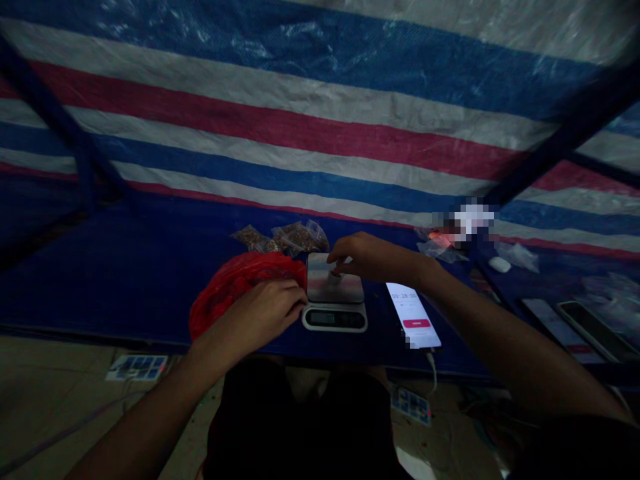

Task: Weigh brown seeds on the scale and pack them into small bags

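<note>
Both hands over scale on blue table.
Red bag (235, 283) left of scale (334, 297); left hand (265, 310) closed on bag's edge; right hand (363, 257) pinches sth small & pale on scale plate, can't tell what. Phone (414, 317) lit, just right of scale.

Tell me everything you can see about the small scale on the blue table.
The scale is a small, flat digital kitchen scale with a shiny, metal-looking square platform and a pale base holding a dark display strip at its front edge; no reading is legible. It sits level on the blue table, between a red plastic bag and a lit phone. The right hand has its fingertips on the platform; the left hand rests at its left edge.
</note>
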`<action>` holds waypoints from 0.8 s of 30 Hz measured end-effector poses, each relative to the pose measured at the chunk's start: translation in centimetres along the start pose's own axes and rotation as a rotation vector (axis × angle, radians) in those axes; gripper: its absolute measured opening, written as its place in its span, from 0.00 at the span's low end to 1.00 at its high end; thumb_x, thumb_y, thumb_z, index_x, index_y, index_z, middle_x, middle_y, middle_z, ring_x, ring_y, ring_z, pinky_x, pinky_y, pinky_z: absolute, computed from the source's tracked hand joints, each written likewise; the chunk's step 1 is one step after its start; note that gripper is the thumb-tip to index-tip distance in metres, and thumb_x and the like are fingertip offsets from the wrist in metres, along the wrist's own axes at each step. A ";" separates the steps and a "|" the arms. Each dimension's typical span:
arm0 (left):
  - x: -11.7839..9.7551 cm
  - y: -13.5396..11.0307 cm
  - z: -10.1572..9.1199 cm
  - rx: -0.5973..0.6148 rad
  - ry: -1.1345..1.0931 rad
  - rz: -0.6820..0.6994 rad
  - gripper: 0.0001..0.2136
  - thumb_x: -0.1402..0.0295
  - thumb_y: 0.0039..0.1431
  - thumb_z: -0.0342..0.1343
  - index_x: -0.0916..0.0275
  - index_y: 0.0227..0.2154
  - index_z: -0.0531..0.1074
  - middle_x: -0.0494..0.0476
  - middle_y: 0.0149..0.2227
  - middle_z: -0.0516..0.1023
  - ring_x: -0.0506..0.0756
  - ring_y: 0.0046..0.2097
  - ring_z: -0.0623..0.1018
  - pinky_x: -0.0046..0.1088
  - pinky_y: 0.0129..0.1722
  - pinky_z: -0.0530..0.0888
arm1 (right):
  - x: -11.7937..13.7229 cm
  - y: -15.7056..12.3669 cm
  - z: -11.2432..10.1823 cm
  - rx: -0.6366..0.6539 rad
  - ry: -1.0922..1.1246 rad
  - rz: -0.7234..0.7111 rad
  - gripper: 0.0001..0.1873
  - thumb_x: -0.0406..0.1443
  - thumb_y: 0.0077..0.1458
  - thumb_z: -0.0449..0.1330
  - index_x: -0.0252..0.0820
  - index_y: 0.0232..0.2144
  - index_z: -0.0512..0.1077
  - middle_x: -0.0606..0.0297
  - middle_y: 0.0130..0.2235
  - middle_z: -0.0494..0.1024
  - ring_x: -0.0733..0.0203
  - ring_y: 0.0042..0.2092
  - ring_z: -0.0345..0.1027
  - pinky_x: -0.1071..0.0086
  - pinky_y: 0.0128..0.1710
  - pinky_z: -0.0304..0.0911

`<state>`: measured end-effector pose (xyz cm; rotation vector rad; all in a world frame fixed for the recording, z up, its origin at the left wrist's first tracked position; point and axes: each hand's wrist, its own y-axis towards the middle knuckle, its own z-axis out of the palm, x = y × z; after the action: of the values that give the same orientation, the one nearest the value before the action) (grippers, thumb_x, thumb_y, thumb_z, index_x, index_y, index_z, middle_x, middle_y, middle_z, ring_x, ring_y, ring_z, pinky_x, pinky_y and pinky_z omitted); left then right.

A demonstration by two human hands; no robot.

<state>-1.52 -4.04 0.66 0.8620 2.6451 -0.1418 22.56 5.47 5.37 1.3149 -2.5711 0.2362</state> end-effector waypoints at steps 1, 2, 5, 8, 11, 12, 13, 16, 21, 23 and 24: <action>-0.2 0.7 -0.6 -0.024 -0.014 0.010 0.10 0.72 0.68 0.53 0.60 0.41 0.80 0.56 0.42 0.82 0.56 0.44 0.81 0.31 0.43 0.75 | 0.1 -0.3 -0.3 -0.031 0.012 0.003 0.11 0.29 0.61 0.62 0.40 0.43 0.82 0.58 0.44 0.85 0.58 0.43 0.78 0.70 0.42 0.65; -0.5 1.5 -1.1 -0.047 -0.023 0.021 0.10 0.71 0.69 0.53 0.60 0.42 0.80 0.56 0.43 0.83 0.57 0.45 0.81 0.31 0.44 0.75 | 0.1 -0.7 -0.6 -0.063 0.015 0.017 0.12 0.29 0.62 0.61 0.40 0.44 0.82 0.58 0.44 0.85 0.59 0.43 0.78 0.70 0.43 0.66; -1.1 4.2 -1.9 -0.110 -0.025 0.065 0.11 0.71 0.69 0.53 0.61 0.46 0.80 0.58 0.46 0.83 0.57 0.46 0.81 0.33 0.47 0.75 | -0.3 -2.6 -1.0 -0.117 -0.041 0.133 0.12 0.31 0.64 0.58 0.41 0.44 0.81 0.59 0.45 0.85 0.58 0.44 0.78 0.69 0.43 0.66; -1.5 6.8 -1.4 -0.148 0.034 0.118 0.11 0.72 0.67 0.54 0.61 0.45 0.81 0.58 0.45 0.83 0.58 0.46 0.81 0.33 0.46 0.75 | -1.3 -4.9 0.0 0.023 -0.108 0.298 0.12 0.30 0.63 0.58 0.42 0.42 0.82 0.59 0.43 0.85 0.56 0.41 0.79 0.69 0.39 0.66; -1.7 8.5 -0.6 -0.158 0.101 0.119 0.11 0.72 0.66 0.54 0.62 0.44 0.81 0.58 0.43 0.83 0.59 0.44 0.82 0.34 0.43 0.76 | -2.3 -6.9 2.1 0.197 -0.098 0.382 0.12 0.29 0.59 0.60 0.43 0.42 0.82 0.59 0.42 0.85 0.56 0.41 0.79 0.69 0.37 0.66; -1.8 8.8 -0.3 -0.156 0.116 0.119 0.11 0.72 0.66 0.54 0.62 0.43 0.81 0.58 0.43 0.83 0.59 0.44 0.82 0.34 0.43 0.76 | -2.4 -7.4 2.8 0.213 -0.098 0.394 0.13 0.29 0.59 0.61 0.43 0.43 0.82 0.59 0.43 0.85 0.55 0.42 0.79 0.69 0.38 0.66; -1.9 9.1 -0.2 -0.150 0.130 0.124 0.11 0.72 0.66 0.54 0.62 0.43 0.81 0.58 0.43 0.83 0.59 0.45 0.82 0.35 0.43 0.76 | -2.5 -7.7 3.4 0.223 -0.096 0.405 0.13 0.29 0.59 0.61 0.43 0.43 0.82 0.59 0.43 0.85 0.55 0.43 0.79 0.69 0.39 0.67; -2.0 9.3 0.1 -0.115 0.160 0.143 0.11 0.73 0.67 0.52 0.62 0.43 0.81 0.58 0.43 0.83 0.59 0.46 0.82 0.35 0.45 0.77 | -2.6 -8.1 4.4 0.236 -0.095 0.434 0.12 0.28 0.60 0.60 0.42 0.42 0.82 0.57 0.43 0.85 0.54 0.45 0.79 0.68 0.41 0.67; -1.9 9.0 -0.2 -0.094 0.171 0.140 0.12 0.73 0.68 0.51 0.60 0.44 0.81 0.58 0.45 0.83 0.59 0.47 0.81 0.35 0.46 0.77 | -2.1 -7.7 3.1 0.127 -0.019 0.368 0.13 0.27 0.60 0.60 0.43 0.42 0.82 0.60 0.43 0.85 0.57 0.44 0.79 0.69 0.42 0.66; -1.9 8.7 -0.6 -0.108 0.153 0.122 0.13 0.73 0.68 0.51 0.60 0.46 0.81 0.59 0.46 0.83 0.58 0.48 0.81 0.34 0.47 0.77 | -1.6 -7.1 2.1 -0.004 0.019 0.307 0.12 0.28 0.60 0.61 0.43 0.42 0.81 0.62 0.43 0.85 0.58 0.43 0.78 0.69 0.43 0.65; -1.8 8.5 -0.9 -0.125 0.138 0.105 0.14 0.73 0.69 0.50 0.60 0.47 0.80 0.59 0.47 0.83 0.58 0.49 0.81 0.33 0.48 0.76 | -1.4 -6.7 1.7 -0.076 0.026 0.280 0.11 0.28 0.61 0.61 0.43 0.42 0.81 0.62 0.43 0.85 0.58 0.43 0.77 0.69 0.43 0.65</action>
<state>4.58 2.00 2.25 0.9974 2.6930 0.1127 28.50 2.22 3.55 0.9171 -2.7073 0.2018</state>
